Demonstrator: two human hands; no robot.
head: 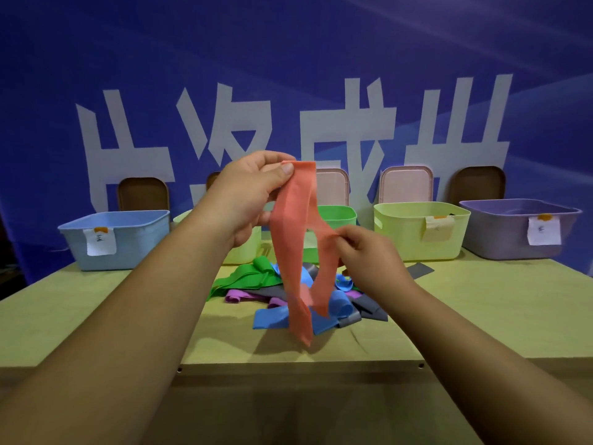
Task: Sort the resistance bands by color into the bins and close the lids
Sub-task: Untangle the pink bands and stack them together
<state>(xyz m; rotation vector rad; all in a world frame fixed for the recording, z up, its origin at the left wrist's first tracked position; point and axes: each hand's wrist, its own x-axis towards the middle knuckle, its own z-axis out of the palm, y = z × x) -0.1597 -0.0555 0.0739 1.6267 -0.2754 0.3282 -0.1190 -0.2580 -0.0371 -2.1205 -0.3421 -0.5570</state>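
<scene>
White characters [96, 149] on backdrop [321, 43], labels [101, 241] illegible

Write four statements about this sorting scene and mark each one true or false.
1. The left hand and right hand both hold the orange band. True.
2. The blue bin has its lid on. False: it stands open, and a brown lid leans behind it.
3. Green bands lie in the pile on the table. True.
4. The purple bin sits at the row's left end. False: it is at the right end.
</scene>
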